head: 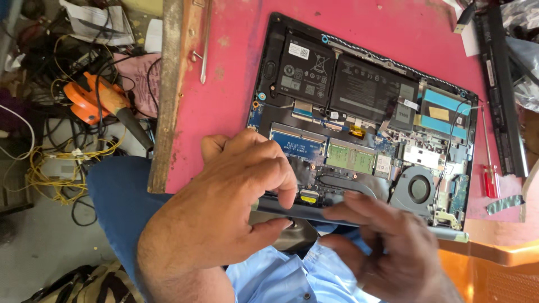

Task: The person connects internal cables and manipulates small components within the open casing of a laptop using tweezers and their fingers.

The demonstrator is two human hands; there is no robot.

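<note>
Red tabletop (224, 95) bears an opened laptop (359, 112), both hands' (224, 213) grip pinching its edge.

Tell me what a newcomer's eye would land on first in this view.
The opened laptop lies on the pink table, its black battery and round fan bared. The left hand and right hand grip its near edge. A red-handled screwdriver lies to its right.

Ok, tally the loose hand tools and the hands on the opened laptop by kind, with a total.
Hands on the laptop near edge: 2, left hand and right hand
Red-handled screwdriver: 1
Bare metal screwdriver on the red table: 1
Total: 4
</note>
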